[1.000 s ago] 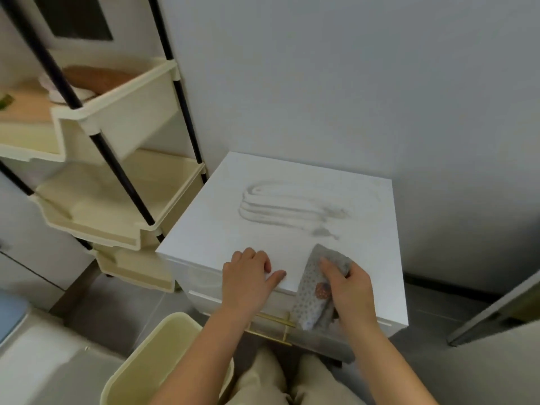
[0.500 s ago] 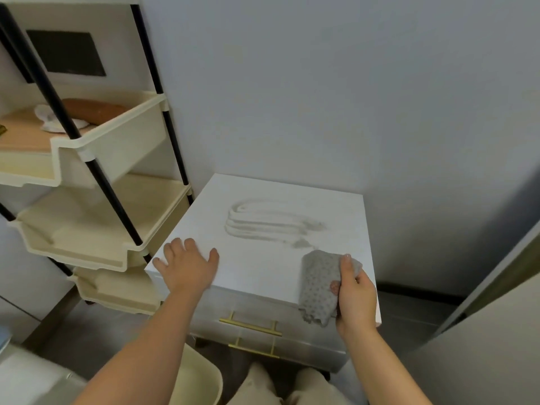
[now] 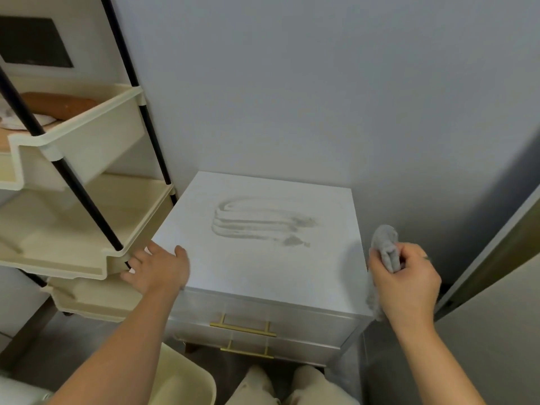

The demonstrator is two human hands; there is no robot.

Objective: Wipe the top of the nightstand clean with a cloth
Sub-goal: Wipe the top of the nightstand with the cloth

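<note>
The white nightstand (image 3: 233, 273) stands against the wall, with grey dusty streaks (image 3: 263, 225) across the middle of its top. My left hand (image 3: 159, 267) rests flat on the near left corner of the top, fingers spread. My right hand (image 3: 404, 280) grips a bunched grey cloth (image 3: 385, 247) at the nightstand's right edge, lifted slightly off the surface. Part of the cloth hangs down below my palm.
A cream shelf rack (image 3: 87, 217) with black poles stands close on the left, its tray corner touching distance from my left hand. A cream bin (image 3: 187, 378) sits on the floor below. Gold drawer handles (image 3: 242, 327) face me. A door edge (image 3: 482, 252) is on the right.
My right hand lifted the cloth up and to the right, off the front right of the top. My left hand slid further left along the front edge to the corner.
</note>
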